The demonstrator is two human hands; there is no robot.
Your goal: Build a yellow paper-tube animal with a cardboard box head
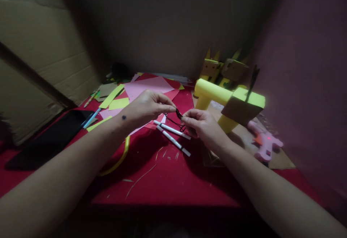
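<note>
My left hand (148,107) and right hand (202,124) meet above the middle of the bench (168,180), fingertips nearly touching. Both pinch a thin black cord (177,117): left thumb and forefinger closed on its upper end, right fingers closed on the lower part, a loop sagging between them. The cord is off the surface, just over two white markers (173,135) that lie side by side on the red bench cover. A curved yellow strip (120,158) lies under my left forearm. Behind the left hand, pink, red and yellow paper sheets (148,86) overlap in a loose pile. A dark tablet (51,138) lies flat at far left, a blue pen (90,119) just beside it. To the right of my right hand stands a yellow and cardboard paper figure (230,102); two smaller cardboard figures (223,69) stand behind it. A pink glue gun (264,142) rests on cardboard at far right. Paper slivers litter the near bench. Cardboard wall on the left.
</note>
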